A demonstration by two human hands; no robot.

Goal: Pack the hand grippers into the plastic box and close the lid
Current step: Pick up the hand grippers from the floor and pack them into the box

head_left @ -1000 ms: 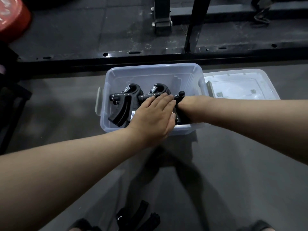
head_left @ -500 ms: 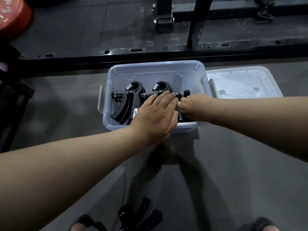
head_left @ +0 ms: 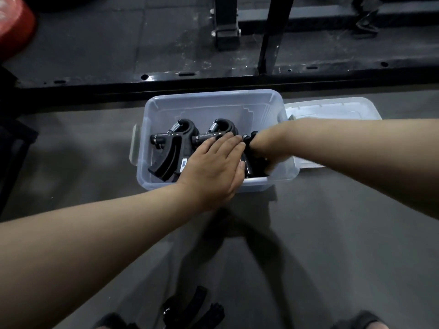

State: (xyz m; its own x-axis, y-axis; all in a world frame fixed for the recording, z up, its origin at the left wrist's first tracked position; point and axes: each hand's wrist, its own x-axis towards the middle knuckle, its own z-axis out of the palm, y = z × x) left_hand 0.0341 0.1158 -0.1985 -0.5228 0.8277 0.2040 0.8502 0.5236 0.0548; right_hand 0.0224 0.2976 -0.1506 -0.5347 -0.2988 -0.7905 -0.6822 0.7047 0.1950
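A: Where's the box rn?

B: Clear plastic box (head_left: 213, 108) sits on the grey floor (head_left: 344, 233), lid off. Lid (head_left: 332, 110) lies flat just beside it on the right, partly behind the right forearm.

A: Grippers in?

B: Yep. Left hand gripper (head_left: 171, 148) stands against the left wall, spring up top, handles curving down toward the near wall. Middle hand gripper (head_left: 219, 129) just beside it, lower part hidden under the left hand. A third black gripper (head_left: 249, 167) at the right end, mostly covered.

A: Hands?

B: Left hand (head_left: 213, 167) flat, fingers straight & together, pressing on the middle gripper, palm over the box's near rim. Right hand (head_left: 266, 146) reaches down into the right end, wrapped around the third gripper; fingers themselves are out of sight, only black knobs poke out by the knuckles.

A: Anything else around?

B: More black grippers (head_left: 192, 307) on the floor at the bottom edge, betw. two sandalled feet. Black steel rack frame (head_left: 213, 79) runs across behind the box. Red object (head_left: 14, 27) top left corner, blurry.
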